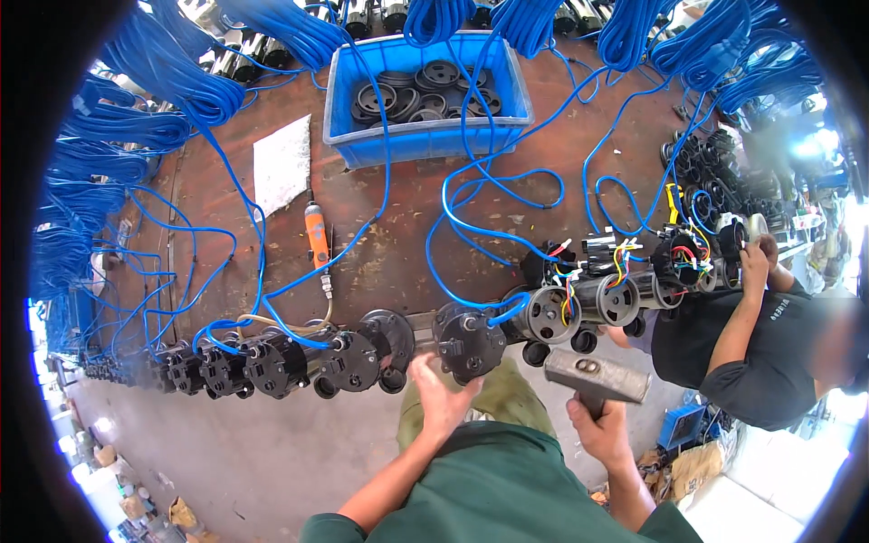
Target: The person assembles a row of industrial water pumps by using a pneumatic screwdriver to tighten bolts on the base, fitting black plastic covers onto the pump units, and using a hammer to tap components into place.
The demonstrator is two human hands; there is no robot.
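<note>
In my right hand (605, 436) I grip a hammer by its dark handle. The hammer's blocky metal head (608, 378) is raised beside the row of cylindrical units at the table's near edge. My left hand (440, 398) is against the lower left edge of a motor with a black round end cap (471, 346), thumb and fingers curled around it, some of them hidden. A blue cable runs from this cap. Left of it is a black round flange (389, 342), and beside that another black-capped unit (349, 362). To the right, an open unit (552, 313) shows coloured wires.
A blue bin (425, 149) of black rings stands at the back. An orange power tool (317, 237) and a white sheet (282, 167) lie on the reddish-brown table (362, 258). Bundles of blue cable (181, 81) hang around the edges. A co-worker (738, 344) handles a unit at right.
</note>
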